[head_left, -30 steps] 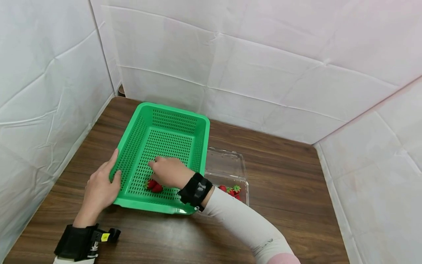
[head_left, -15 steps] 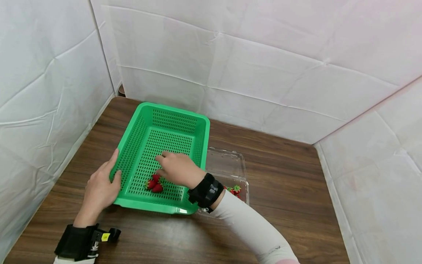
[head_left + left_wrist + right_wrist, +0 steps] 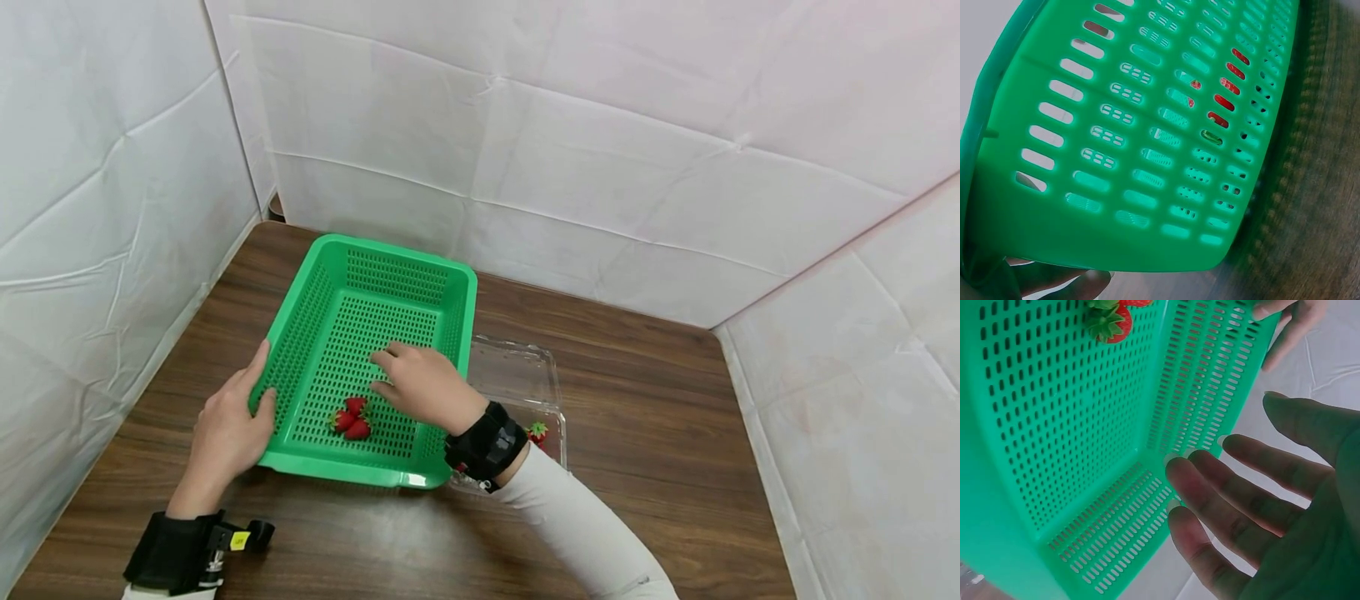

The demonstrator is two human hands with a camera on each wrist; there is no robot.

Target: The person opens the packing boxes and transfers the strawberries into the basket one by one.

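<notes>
Head view: right hand [image 3: 423,385] lifted, fingers relaxed and empty, drawn back from two strawberries [image 3: 350,417] left lying in green perforated basket [image 3: 375,287], left hand [image 3: 228,425] gripping its near-left rim, clear clamshell [image 3: 517,379] just beside.

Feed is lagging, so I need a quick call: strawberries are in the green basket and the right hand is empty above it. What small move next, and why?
Probably swing the right hand, open and empty, across to the clear clamshell box, where one strawberry shows. The left hand grips the green basket rim, so it should stay put. Three strawberries already lie inside.
</notes>
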